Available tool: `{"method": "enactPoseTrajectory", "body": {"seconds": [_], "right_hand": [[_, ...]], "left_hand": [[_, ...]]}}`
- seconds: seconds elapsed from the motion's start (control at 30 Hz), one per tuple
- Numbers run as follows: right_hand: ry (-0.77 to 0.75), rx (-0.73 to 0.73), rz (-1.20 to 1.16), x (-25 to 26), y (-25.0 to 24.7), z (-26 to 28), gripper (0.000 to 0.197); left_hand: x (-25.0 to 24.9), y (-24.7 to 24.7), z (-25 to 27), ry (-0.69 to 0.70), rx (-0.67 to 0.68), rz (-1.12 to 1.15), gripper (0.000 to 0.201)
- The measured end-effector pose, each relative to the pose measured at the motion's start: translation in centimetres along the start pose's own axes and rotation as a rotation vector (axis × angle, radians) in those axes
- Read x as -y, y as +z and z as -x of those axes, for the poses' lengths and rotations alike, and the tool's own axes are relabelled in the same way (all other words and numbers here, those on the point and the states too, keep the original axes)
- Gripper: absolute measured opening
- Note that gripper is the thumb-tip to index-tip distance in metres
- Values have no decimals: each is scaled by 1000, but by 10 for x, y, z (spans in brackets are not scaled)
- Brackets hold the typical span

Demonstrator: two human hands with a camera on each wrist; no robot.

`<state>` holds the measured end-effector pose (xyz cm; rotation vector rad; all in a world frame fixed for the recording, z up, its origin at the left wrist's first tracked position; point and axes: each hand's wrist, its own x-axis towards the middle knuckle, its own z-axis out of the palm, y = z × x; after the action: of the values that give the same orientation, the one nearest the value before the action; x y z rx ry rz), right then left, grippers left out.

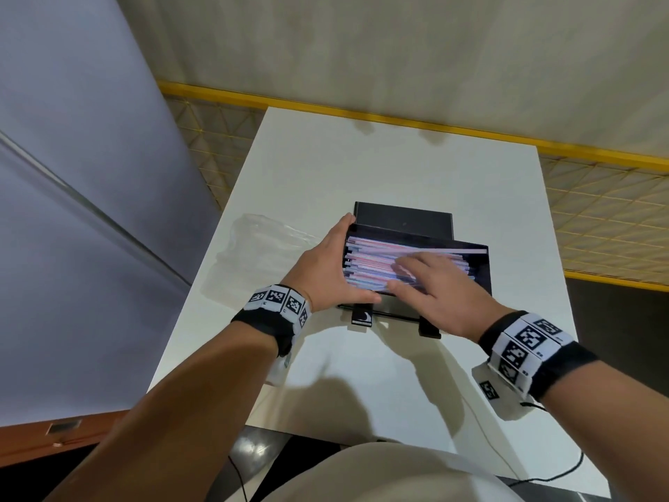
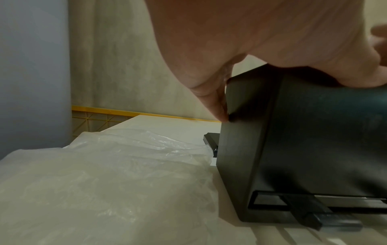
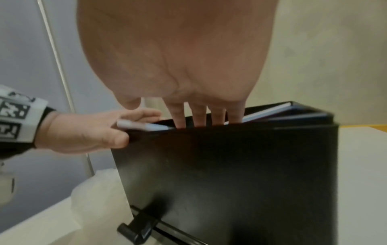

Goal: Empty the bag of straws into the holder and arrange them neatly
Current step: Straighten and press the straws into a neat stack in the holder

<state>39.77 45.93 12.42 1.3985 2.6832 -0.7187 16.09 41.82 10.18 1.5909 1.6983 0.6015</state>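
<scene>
**Head view: both hands at the straw holder**

Head view: black holder (image 1: 478,269) near the middle of the white table (image 1: 362,168), lid tipped back, pink, white and blue straws (image 1: 365,262) lying lengthwise inside. Left hand (image 1: 325,269) clasped on the holder's left end, fingers curled over the far corner, thumb along the near rim. Right hand (image 1: 438,284) palm down over the opening, fingers straight and slightly spread, resting on the straws, nothing gripped. Clear plastic bag (image 1: 260,237) flat and crumpled on the table just left of the holder.

Left wrist view: fingertip (image 2: 220,109) pressed against the holder's dark side wall (image 2: 314,149), bag (image 2: 104,182) beside it.

Right wrist view: four fingers (image 3: 180,116) dipped past the holder's front rim (image 3: 251,165); one straw end (image 3: 142,126) sticking out over the left edge, against the left hand (image 3: 83,132).
</scene>
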Motion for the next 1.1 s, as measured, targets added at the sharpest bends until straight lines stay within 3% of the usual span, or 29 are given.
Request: {"method": "enactPoseTrajectory", "body": {"seconds": [0.13, 0.37, 0.53, 0.6, 0.67, 0.77, 0.8, 0.87, 0.93, 1.0, 1.03, 1.1], "right_hand": [[77, -252, 7, -12, -6, 10, 56], [238, 2, 22, -23, 8, -5, 35], [353, -145, -2, -23, -3, -9, 27], [325, -48, 64, -17, -1, -10, 19], [226, -2, 148, -12, 0, -12, 25], [117, -255, 206, -11, -15, -2, 37], [137, -371, 131, -17, -20, 5, 39], [320, -496, -117, -36, -24, 24, 47], [579, -383, -439, -55, -23, 38, 47], [717, -163, -835, -61, -14, 43, 33], [729, -86, -901, -61, -9, 43, 31], [683, -20, -762, -58, -1, 40, 30]], "left_hand": [[0, 0, 0, 5, 2, -2, 139], [-4, -5, 3, 15, 27, 10, 136], [-4, -5, 2, 35, 38, -16, 136], [-4, -2, 1, 63, 47, -81, 136], [-3, 2, 0, 79, 47, -123, 135], [3, 8, 5, 28, 13, -29, 133], [7, 10, 8, -3, 4, 33, 131], [9, 14, 15, -67, 13, 231, 118], [6, 20, 19, -95, 10, 537, 85], [-2, 28, 18, -122, -17, 772, 52], [-8, 30, 17, -156, -33, 825, 45], [-18, 28, 14, -224, -78, 863, 47]]}}
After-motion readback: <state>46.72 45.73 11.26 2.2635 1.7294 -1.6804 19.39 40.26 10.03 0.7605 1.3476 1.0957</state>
